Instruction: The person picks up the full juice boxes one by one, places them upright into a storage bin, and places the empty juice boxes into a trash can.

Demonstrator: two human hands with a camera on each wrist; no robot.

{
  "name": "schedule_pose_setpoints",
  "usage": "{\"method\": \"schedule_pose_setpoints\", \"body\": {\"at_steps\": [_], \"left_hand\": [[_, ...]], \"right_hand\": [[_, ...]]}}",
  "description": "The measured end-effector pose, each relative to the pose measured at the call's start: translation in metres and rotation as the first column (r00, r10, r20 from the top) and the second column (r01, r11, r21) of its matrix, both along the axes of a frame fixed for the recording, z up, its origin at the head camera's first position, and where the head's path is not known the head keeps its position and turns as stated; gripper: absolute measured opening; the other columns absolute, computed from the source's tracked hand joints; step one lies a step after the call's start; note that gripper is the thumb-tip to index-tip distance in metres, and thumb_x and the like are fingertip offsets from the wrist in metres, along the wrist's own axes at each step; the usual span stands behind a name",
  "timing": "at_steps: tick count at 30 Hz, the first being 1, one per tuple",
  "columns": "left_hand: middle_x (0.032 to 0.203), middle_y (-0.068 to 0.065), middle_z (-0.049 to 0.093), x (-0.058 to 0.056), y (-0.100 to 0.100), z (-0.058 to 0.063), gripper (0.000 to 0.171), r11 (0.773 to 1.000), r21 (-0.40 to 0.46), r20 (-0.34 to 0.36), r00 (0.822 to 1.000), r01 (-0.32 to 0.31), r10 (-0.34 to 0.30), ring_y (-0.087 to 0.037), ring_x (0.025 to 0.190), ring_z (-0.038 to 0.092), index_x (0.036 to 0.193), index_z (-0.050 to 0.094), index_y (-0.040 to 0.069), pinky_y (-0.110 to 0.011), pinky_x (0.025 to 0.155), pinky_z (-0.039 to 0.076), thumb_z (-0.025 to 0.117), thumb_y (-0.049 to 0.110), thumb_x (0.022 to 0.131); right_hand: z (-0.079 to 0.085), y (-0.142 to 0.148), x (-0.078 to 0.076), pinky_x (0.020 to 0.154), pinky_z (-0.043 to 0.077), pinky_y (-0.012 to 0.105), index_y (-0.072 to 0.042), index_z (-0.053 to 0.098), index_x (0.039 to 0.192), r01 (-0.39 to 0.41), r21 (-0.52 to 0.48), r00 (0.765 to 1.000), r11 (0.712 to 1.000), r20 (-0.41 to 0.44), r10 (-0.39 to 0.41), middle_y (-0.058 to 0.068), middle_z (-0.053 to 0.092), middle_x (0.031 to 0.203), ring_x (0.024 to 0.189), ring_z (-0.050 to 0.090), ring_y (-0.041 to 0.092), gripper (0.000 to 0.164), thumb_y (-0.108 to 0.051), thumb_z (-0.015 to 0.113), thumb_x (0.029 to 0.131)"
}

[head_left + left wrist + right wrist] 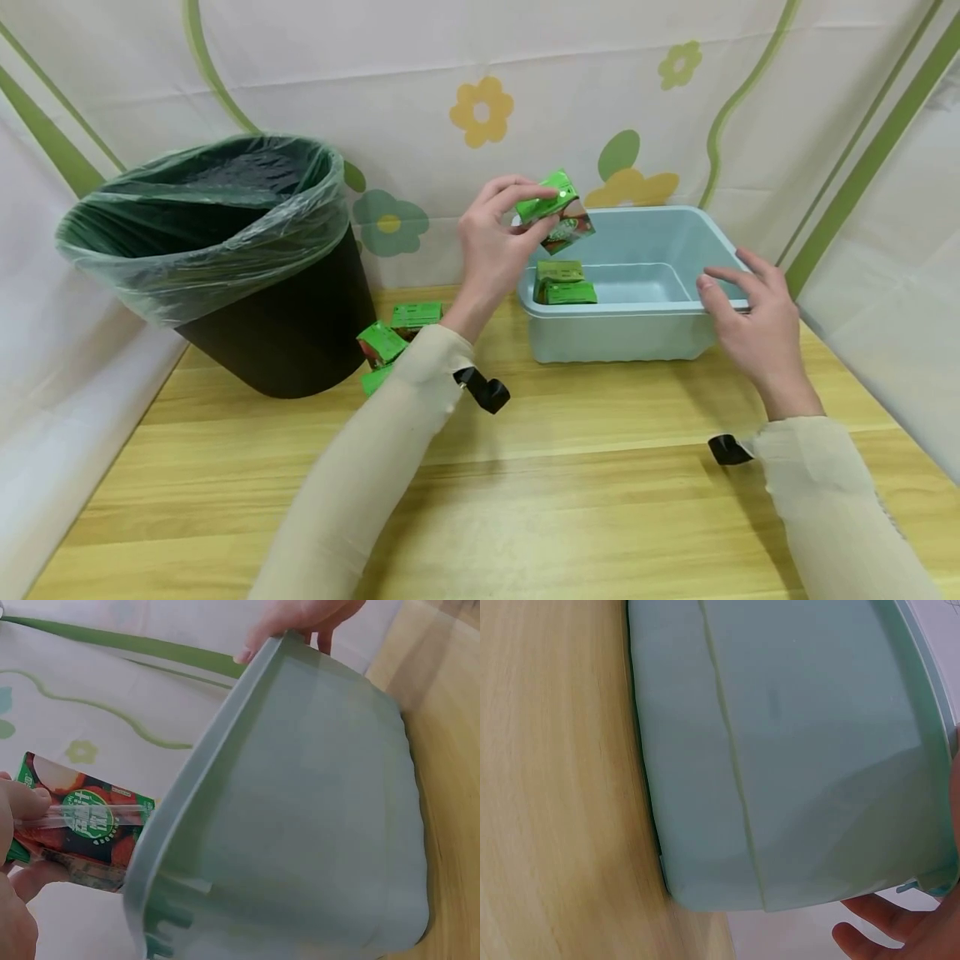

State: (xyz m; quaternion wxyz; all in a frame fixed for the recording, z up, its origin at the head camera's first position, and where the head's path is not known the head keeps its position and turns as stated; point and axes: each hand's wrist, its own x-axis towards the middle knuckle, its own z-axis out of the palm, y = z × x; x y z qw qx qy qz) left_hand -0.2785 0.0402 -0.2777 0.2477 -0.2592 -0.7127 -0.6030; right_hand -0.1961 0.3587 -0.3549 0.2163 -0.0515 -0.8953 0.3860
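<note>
My left hand [498, 237] grips a small green-and-red juice box [567, 225] above the left rim of a pale blue plastic bin [622, 337]. The left wrist view shows a clear wrapped straw along that juice box [94, 821], with fruit pictures on its side. Two juice boxes [572, 292] with green tops are inside the bin at its left end. My right hand [761, 333] holds the bin's right front corner, its fingers lying on both sides of the rim; in the right wrist view, fingertips [881, 919] show beside the outer wall.
Several more juice boxes [382, 343] lie on the wooden table [525, 517], partly hidden behind my left forearm. A black trash can [300, 325] lined with a green bag [300, 225] stands at the left. A flower-patterned curtain [420, 75] hangs close behind everything.
</note>
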Motion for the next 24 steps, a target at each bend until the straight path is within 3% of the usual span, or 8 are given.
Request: {"method": "schedule_pose_setpoints", "body": {"at_steps": [5,13,18,24], "left_hand": [[0.124,-0.006,0.069,-0.012,0.013,-0.006,0.022,0.999,-0.023,-0.018,0.999,-0.039,0.039,-0.016,0.116,0.066,0.112,0.083,0.009,-0.022,0.081,0.063,0.084,0.007,0.090],[0.127,-0.003,0.068,-0.030,0.029,-0.013,0.022,0.988,-0.118,0.087,0.991,-0.095,0.106,-0.016,0.120,0.065,0.112,0.083,0.014,-0.020,0.077,0.062,0.085,0.011,0.091],[0.131,-0.003,0.066,-0.037,0.035,-0.016,0.022,0.971,-0.224,0.124,0.986,-0.085,0.115,-0.019,0.125,0.064,0.114,0.082,0.017,-0.023,0.091,0.060,0.084,0.011,0.092],[0.132,-0.003,0.067,-0.046,0.031,-0.023,0.022,0.931,-0.362,0.139,0.985,-0.042,0.099,-0.021,0.128,0.063,0.114,0.081,0.018,-0.029,0.105,0.056,0.083,0.012,0.093]], "right_hand": [[0.000,-0.001,0.001,0.125,0.016,0.075,-0.006,0.064,0.145,-0.002,0.008,1.000,1.000,-0.001,0.002,0.002,0.024,0.177,0.163,0.018,0.044,0.057,-0.048,0.052,0.108],[0.002,-0.001,0.001,0.125,0.015,0.075,-0.006,0.065,0.144,0.004,0.008,1.000,1.000,-0.008,-0.004,0.003,0.025,0.177,0.163,0.018,0.044,0.057,-0.048,0.053,0.108],[0.001,0.000,0.001,0.126,0.017,0.073,-0.006,0.066,0.143,0.005,-0.001,1.000,1.000,-0.010,-0.005,0.002,0.026,0.177,0.164,0.019,0.042,0.056,-0.047,0.053,0.108],[0.001,0.000,0.000,0.126,0.018,0.073,-0.006,0.064,0.145,0.007,-0.003,1.000,1.000,-0.002,-0.007,0.001,0.024,0.177,0.164,0.018,0.042,0.057,-0.048,0.053,0.108]]}}
